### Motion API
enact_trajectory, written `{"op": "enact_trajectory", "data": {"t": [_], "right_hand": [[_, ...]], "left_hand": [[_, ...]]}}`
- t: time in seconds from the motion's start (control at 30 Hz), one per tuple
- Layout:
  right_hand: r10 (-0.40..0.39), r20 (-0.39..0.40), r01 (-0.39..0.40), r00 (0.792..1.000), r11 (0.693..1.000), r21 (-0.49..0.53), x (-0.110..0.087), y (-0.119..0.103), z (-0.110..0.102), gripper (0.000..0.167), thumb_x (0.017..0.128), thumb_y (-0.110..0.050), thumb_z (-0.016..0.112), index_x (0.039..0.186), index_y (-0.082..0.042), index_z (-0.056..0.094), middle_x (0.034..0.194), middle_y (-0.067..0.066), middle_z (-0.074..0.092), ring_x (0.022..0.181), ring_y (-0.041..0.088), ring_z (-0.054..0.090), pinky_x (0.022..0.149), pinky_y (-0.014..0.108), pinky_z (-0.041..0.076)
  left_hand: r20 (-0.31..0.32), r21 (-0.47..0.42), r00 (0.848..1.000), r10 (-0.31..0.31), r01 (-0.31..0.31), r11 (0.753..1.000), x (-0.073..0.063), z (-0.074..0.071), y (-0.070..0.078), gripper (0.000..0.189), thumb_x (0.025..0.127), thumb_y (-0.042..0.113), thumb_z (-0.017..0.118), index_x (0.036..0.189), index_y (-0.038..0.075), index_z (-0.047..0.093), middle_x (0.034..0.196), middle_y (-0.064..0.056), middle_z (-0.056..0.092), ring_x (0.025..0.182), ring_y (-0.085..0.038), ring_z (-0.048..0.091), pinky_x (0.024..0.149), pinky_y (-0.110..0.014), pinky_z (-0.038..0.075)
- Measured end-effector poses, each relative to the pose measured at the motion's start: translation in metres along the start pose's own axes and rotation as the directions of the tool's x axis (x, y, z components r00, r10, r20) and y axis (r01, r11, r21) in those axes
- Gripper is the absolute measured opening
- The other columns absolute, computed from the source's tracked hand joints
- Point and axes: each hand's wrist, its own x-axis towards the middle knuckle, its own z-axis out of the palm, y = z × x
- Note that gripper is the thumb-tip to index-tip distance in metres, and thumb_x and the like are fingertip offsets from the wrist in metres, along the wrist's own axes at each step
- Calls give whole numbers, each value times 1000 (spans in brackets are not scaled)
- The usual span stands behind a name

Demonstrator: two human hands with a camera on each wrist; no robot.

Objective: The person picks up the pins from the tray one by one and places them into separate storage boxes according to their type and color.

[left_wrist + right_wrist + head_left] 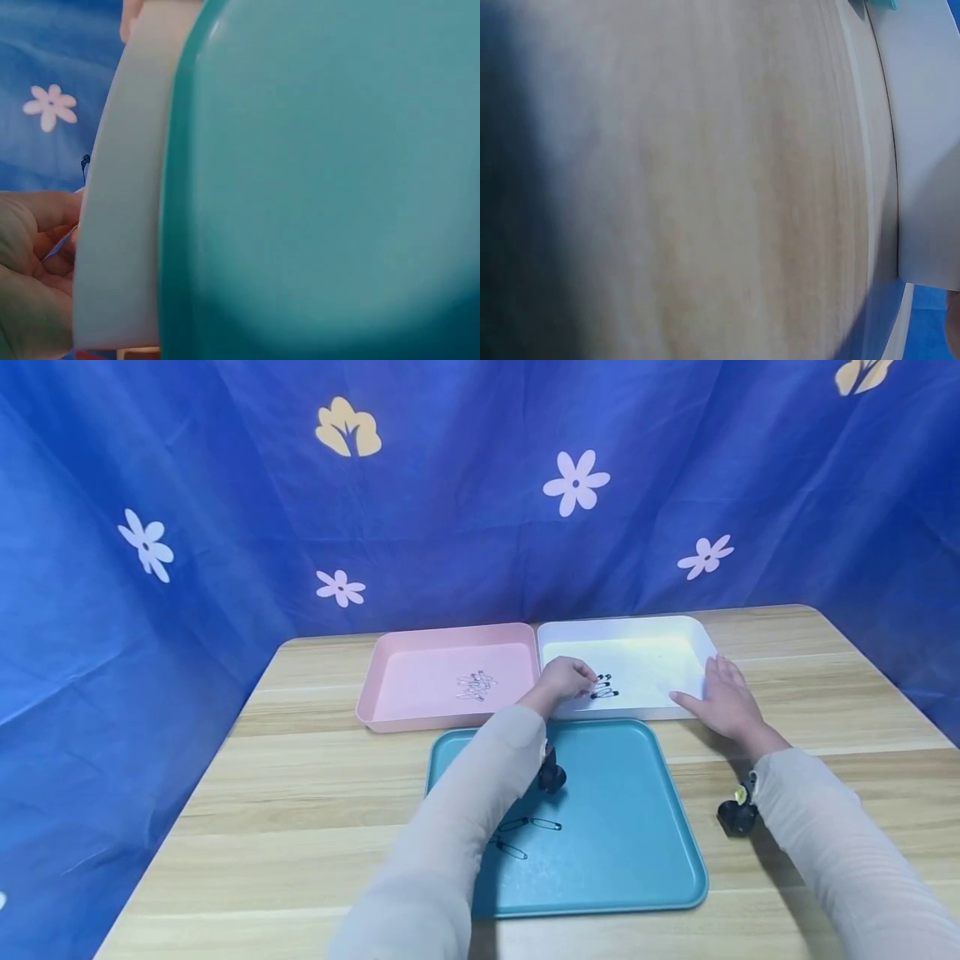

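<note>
My left hand [564, 683] reaches over the front left corner of the white tray [645, 647]. Its thumb and fingers pinch a black safety pin [85, 162], whose dark end sticks up past the fingertips in the left wrist view. Close by, several black safety pins [604, 693] lie inside that tray. My right hand [726, 700] rests with spread fingers at the white tray's right front corner, thumb over the front rim. More black safety pins [513, 852] lie on the teal tray [600, 860], partly covered by the left sleeve.
Left of the white tray stands a pink tray [420, 664] with a cluster of silver safety pins [476, 685]. All three trays are on a wooden table [300, 810]. A blue curtain [450, 510] with flower prints hangs behind it.
</note>
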Motion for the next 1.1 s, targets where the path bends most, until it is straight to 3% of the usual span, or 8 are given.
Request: {"op": "enact_trajectory", "data": {"t": [0.13,0.37,0.47,0.6,0.77,0.83,1.0,1.1], "right_hand": [[1,3,-1,1000,1000,-2,0,-1,-1,95,83,-55,38,127,20,0,132,37,-4,123,45,-3,99,50,-2],[0,4,0,1000,1000,-5,0,-3,0,95,84,-55,38,128,19,-1,133,37,-3,124,44,-3,99,49,-2],[-5,4,5,1000,1000,-9,0,-3,0,95,84,-55,37,128,19,-1,133,37,-2,124,43,-3,100,48,-3],[-10,7,10,1000,1000,-9,1,-4,0,95,84,-55,37,127,20,-1,132,37,-3,124,43,-3,100,48,-3],[-7,6,7,1000,1000,-7,1,-3,0,95,84,-55,37,127,19,-1,133,37,-3,124,43,-4,100,48,-3],[-8,6,8,1000,1000,-8,1,-2,0,94,84,-55,37,127,20,-1,133,37,-3,124,43,-4,100,48,-3],[-3,3,3,1000,1000,-6,0,-1,1,94,84,-55,37,127,20,-1,133,37,-3,124,43,-4,100,48,-3],[3,2,-3,1000,1000,-4,0,0,1,94,84,-55,37,127,19,-1,133,37,-3,124,43,-4,99,49,-2]], "left_hand": [[-18,55,1000,-9,10,998,15,6,-3,10,75,1,60,74,7,67,66,-3,59,57,-15,49,51,-21,40],[-41,152,995,-93,98,984,17,14,9,19,74,0,59,84,11,70,83,2,63,73,-15,49,56,-23,39],[-67,192,997,-36,48,980,45,27,-12,18,71,3,59,75,16,69,75,6,61,68,-12,48,56,-22,38],[-48,205,998,-31,40,978,57,29,-20,11,74,8,61,74,16,69,74,7,61,63,-11,47,54,-20,39],[-47,232,996,-78,86,969,17,17,8,9,79,11,61,82,10,70,82,3,63,70,-13,51,60,-21,42],[-47,233,998,-53,62,970,36,24,-4,8,78,15,62,80,14,70,80,4,63,70,-12,51,62,-22,42],[-89,259,992,90,-64,964,117,58,-62,11,74,21,61,65,24,67,67,13,58,62,-7,49,59,-21,41],[-86,249,993,77,-53,967,92,47,-46,14,74,17,58,63,20,65,65,11,58,62,-9,49,61,-21,41]]}}
